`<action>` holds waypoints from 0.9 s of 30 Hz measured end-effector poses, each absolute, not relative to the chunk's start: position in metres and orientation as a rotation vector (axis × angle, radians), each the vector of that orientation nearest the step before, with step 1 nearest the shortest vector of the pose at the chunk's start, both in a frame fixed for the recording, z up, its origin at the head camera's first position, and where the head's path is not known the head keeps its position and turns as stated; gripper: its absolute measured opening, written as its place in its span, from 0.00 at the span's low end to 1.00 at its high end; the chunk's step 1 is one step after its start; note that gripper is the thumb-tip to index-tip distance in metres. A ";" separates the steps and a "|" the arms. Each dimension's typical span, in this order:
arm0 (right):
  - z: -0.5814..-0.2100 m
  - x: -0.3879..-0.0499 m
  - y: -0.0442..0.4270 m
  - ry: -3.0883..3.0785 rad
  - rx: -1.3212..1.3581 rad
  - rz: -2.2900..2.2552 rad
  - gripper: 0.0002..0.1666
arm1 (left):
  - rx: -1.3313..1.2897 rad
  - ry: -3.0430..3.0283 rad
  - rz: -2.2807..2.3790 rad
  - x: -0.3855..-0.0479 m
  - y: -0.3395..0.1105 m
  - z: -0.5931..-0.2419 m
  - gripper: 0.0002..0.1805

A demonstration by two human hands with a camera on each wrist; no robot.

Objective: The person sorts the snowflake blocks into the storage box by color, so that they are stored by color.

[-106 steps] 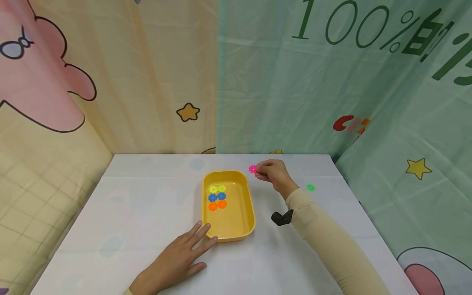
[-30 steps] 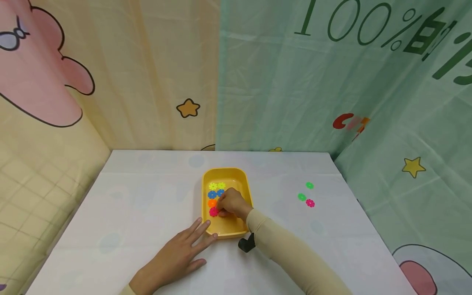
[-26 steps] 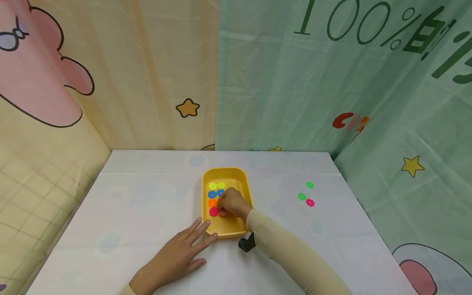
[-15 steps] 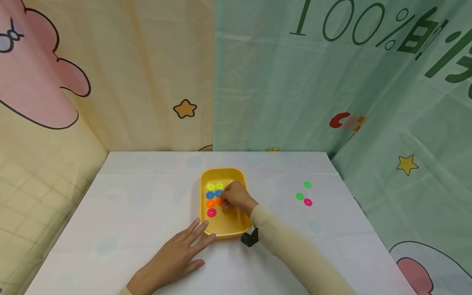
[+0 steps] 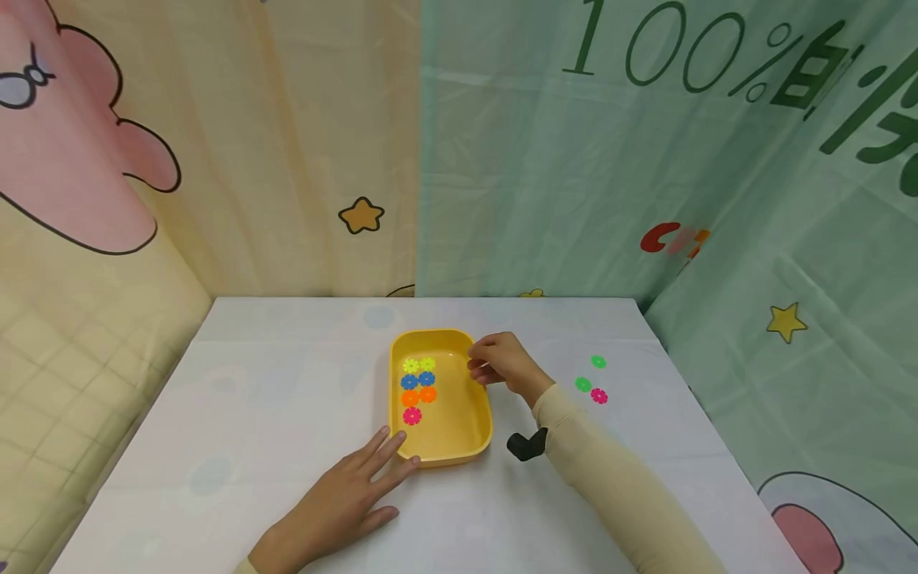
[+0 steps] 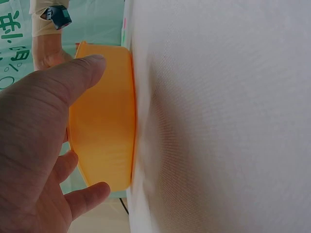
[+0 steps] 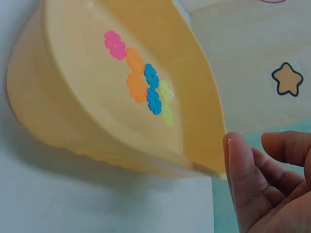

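Note:
A yellow tray (image 5: 459,430) holds yellow, blue and orange flower discs in pairs and a single pink disc (image 5: 412,416) below them. My left hand (image 5: 337,502) lies with spread, straight fingers, the fingertips touching the tray's near left corner; the left wrist view shows them at the tray's wall (image 6: 104,116). Over the tray's right rim is my right hand (image 5: 508,365), its fingers loosely bent, thumb and fingertips apart with nothing between them, as the right wrist view also shows of the hand (image 7: 272,179).
On the white table (image 5: 287,383), right of my right hand, lie two green discs (image 5: 598,362) (image 5: 583,384) and a pink disc (image 5: 599,396). Patterned curtains (image 5: 502,159) stand behind and at both sides. A black device (image 5: 527,445) is on my right wrist.
My right hand has put a pink disc in the tray's left column, then moved from above the discs to the right rim, uncovering the orange pair. My left hand has stayed at the tray.

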State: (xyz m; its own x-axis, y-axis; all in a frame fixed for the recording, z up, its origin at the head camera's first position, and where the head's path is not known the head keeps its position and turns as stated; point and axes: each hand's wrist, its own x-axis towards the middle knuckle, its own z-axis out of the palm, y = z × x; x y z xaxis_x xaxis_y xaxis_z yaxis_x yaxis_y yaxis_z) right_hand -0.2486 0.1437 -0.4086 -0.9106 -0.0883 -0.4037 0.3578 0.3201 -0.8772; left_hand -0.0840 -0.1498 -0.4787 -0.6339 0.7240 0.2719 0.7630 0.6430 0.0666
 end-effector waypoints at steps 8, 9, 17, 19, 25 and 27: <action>-0.405 -0.252 0.190 2.213 0.349 -1.664 0.22 | -1.214 -2.631 -0.256 -0.083 -0.149 -0.478 0.42; -0.405 -0.252 0.197 2.207 0.365 -1.675 0.22 | -1.214 -2.626 -0.256 -0.083 -0.149 -0.478 0.42; -0.417 -0.245 0.264 2.221 0.442 -1.702 0.26 | -1.220 -2.609 -0.258 -0.084 -0.150 -0.480 0.42; -0.420 -0.242 0.280 2.239 0.462 -1.698 0.25 | -1.216 -2.615 -0.258 -0.084 -0.150 -0.480 0.42; -0.431 -0.231 0.321 2.306 0.526 -1.632 0.21 | -1.213 -2.627 -0.266 -0.084 -0.150 -0.481 0.43; -0.435 -0.226 0.331 2.332 0.535 -1.597 0.21 | -1.215 -2.623 -0.267 -0.084 -0.150 -0.481 0.43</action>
